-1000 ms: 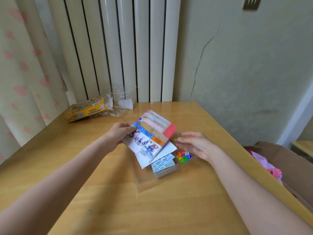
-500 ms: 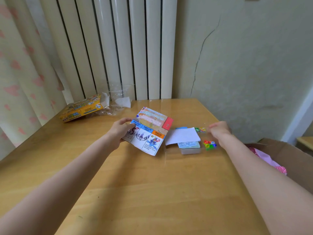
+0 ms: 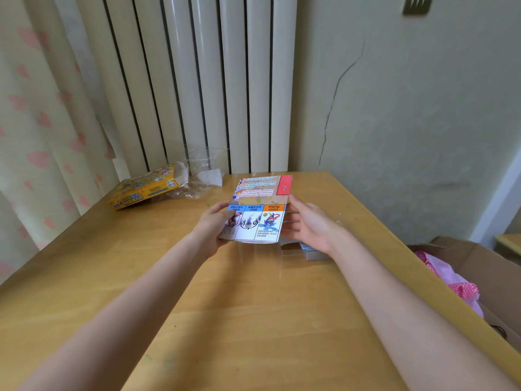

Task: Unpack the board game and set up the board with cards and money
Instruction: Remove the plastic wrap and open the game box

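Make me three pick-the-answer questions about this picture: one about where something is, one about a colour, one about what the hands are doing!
1. Where is the yellow game box?
A. far left of the table
B. on the floor
C. in the person's lap

2. What colour is the question-mark square on the folded board?
A. green
B. red
C. black

3. What is the left hand doing?
A. gripping the board
B. lying flat on the table
C. waving

Answers: 1 A, it lies by the curtain. 2 B, it is red. 3 A, the thumb lies over the board's edge; the right hand touches the other side.
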`<state>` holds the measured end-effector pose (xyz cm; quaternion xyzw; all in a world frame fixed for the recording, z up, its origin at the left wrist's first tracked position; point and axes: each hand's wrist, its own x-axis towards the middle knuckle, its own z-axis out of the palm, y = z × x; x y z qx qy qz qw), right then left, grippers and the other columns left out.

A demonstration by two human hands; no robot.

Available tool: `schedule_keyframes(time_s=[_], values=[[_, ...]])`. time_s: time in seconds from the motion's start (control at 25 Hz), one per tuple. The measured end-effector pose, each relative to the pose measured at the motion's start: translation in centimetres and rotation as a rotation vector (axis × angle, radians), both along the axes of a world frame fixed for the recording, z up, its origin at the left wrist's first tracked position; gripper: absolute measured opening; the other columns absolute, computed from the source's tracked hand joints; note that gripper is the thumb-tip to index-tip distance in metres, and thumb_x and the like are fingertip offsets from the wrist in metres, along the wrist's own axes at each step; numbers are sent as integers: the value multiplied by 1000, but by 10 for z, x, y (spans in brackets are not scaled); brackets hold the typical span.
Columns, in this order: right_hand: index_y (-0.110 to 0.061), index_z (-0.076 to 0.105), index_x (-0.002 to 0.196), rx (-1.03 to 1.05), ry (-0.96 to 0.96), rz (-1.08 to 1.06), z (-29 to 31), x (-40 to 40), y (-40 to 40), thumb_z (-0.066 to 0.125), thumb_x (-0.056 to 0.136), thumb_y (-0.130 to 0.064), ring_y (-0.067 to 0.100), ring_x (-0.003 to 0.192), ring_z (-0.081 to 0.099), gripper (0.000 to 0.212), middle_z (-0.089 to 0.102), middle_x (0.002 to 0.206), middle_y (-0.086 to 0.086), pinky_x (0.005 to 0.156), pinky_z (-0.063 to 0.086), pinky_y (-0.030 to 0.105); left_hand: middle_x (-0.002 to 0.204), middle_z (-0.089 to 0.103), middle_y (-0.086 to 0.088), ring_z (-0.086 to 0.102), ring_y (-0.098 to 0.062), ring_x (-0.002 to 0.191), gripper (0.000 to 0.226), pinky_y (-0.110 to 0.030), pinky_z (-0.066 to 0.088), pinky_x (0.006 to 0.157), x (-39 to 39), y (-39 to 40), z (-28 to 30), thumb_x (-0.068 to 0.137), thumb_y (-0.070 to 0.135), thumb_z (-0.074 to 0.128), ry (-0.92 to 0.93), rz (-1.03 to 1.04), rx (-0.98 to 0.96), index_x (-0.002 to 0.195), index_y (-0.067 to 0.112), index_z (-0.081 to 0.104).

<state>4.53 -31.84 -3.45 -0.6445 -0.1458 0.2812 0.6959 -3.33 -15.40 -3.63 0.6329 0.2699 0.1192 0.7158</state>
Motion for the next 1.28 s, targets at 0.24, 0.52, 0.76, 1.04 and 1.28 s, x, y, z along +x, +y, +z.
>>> schedule_keyframes(time_s=[0.24,0.52,0.76,1.04,1.28], values=[[-5,62,113,132,97,-36,-5,-32,42,34,99,-36,31,97,66,45,67,111,17,85,52,40,93,64,-1,57,-9,70,31,-23,45,58,-33,-11,5,97,16,45,-23,-65,136,126,26,50],[-6,52,127,447,389,133,-2,-45,46,39,94,-48,32,103,64,55,63,117,18,99,44,41,84,61,1,58,-5,70,13,-15,48,54,-57,9,27,90,5,55,-284,23,386,83,16,55],[-24,54,123,303,230,169,10,-45,26,37,80,-71,32,110,60,66,59,127,10,95,41,54,97,63,-8,56,-22,87,18,-32,40,76,-75,41,39,99,17,42,-357,-94,120,83,19,49],[6,59,96,517,272,-348,20,-22,49,56,85,7,22,71,68,12,68,89,22,57,55,30,88,67,1,65,-13,79,18,-30,47,82,-81,45,47,94,5,45,-389,-132,146,84,20,51],[-12,59,84,661,97,-337,57,-14,26,50,89,5,15,71,65,20,69,76,5,63,53,32,112,64,-20,62,-37,100,49,-56,51,84,-97,72,40,86,52,43,-115,-473,-164,113,16,62]])
